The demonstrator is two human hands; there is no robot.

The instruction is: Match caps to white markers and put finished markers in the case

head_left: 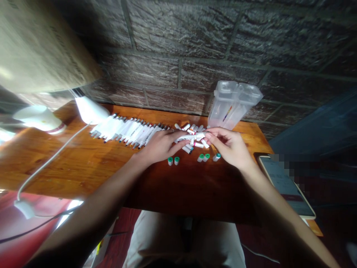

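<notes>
My left hand and my right hand both grip one white marker held level above a wooden table. The left fingers wrap its left part; the right fingertips pinch its right end. Under the hands lies a heap of loose marker caps, white with coloured ends. A few green-topped caps stand in front of the hands. A row of white markers lies side by side to the left of my left hand.
A clear plastic marker case leans against the dark brick wall behind the hands. A phone lies at the table's right edge. A white lamp base and white cable occupy the left side.
</notes>
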